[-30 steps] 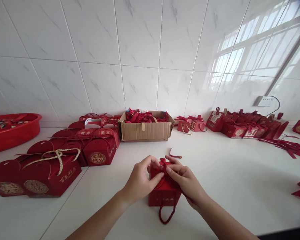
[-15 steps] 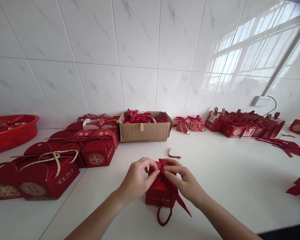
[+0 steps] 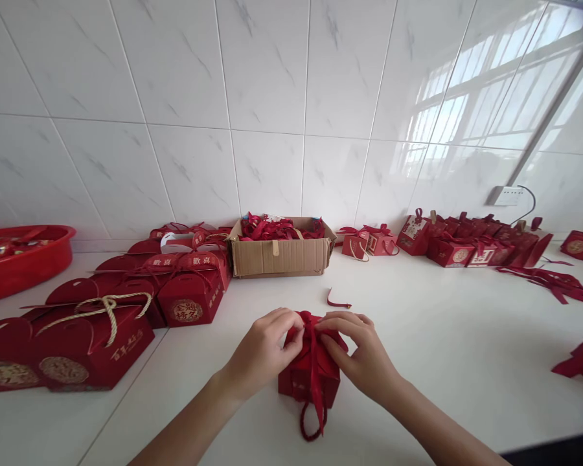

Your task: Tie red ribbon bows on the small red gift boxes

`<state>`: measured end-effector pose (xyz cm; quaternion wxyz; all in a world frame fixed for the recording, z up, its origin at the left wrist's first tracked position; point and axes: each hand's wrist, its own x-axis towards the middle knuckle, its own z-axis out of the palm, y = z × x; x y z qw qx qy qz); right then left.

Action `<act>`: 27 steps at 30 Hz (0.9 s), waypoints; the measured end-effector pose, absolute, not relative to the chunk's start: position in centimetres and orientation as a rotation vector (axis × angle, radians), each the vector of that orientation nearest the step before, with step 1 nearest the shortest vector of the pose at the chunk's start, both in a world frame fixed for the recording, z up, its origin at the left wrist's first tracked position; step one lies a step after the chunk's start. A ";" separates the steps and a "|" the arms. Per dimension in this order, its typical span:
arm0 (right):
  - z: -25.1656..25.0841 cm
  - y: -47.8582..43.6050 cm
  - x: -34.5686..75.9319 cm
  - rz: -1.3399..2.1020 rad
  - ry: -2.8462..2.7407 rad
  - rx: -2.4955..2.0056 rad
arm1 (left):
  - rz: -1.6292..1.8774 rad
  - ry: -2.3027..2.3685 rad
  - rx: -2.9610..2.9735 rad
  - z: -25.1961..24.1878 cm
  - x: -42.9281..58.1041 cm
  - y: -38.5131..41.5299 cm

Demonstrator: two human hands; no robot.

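Observation:
A small red gift box (image 3: 291, 380) stands on the white table in front of me, with a dark red cord handle (image 3: 311, 433) hanging at its near side. A red ribbon (image 3: 315, 382) is gathered on its top, and one tail falls down the front past the lower edge. My left hand (image 3: 274, 340) pinches the ribbon from the left, thumb and index finger together. From the right, my right hand (image 3: 359, 346) pinches the ribbon beside the gathered part. The fingers partly hide the knot or bow.
A cardboard box (image 3: 279, 257) full of red ribbons stands by the tiled wall. Several larger red gift boxes (image 3: 92, 349) are at left, near a red basin (image 3: 39, 268). More small boxes (image 3: 449, 252) and loose ribbons (image 3: 558, 281) lie at right. A short ribbon piece (image 3: 337, 301) lies beyond my hands.
The ribbon's hanging tail has swung from the box's right corner to its front middle. Both hands stay at the box's top, and the right fingers have curled in over the ribbon.

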<state>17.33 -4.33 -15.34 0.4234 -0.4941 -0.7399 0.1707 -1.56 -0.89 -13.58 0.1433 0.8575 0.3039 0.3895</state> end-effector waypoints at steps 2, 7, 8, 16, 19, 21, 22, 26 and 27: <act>-15.0 -4.4 17.7 0.372 -1.895 -1.221 | 1.125 0.849 2.498 -13.6 -1.6 -0.8; -13.1 -3.9 18.7 0.579 -1.990 -1.162 | 1.117 0.728 2.582 -13.6 -1.7 -0.6; -12.8 -3.6 18.7 0.660 -1.972 -1.173 | 1.113 0.711 2.597 -13.6 -1.7 -0.6; -11.7 0.2 19.0 0.990 -2.069 -0.918 | 1.030 0.697 2.642 -13.2 -1.7 -0.6; -11.7 -0.3 19.5 0.787 -2.183 -0.795 | 0.992 0.742 2.636 -13.1 -1.7 -0.7; -11.7 -0.9 19.9 0.612 -2.285 -0.733 | 0.967 0.789 2.623 -13.1 -1.8 -0.7; -11.8 -1.1 20.1 0.529 -2.326 -0.705 | 0.954 0.821 2.604 -13.1 -1.8 -0.7; -12.5 -1.6 20.3 0.193 -2.419 -0.652 | 0.916 0.965 2.462 -12.8 -2.0 -0.7; -12.7 -1.6 20.3 0.112 -2.439 -0.648 | 0.915 0.987 2.441 -12.7 -2.0 -0.7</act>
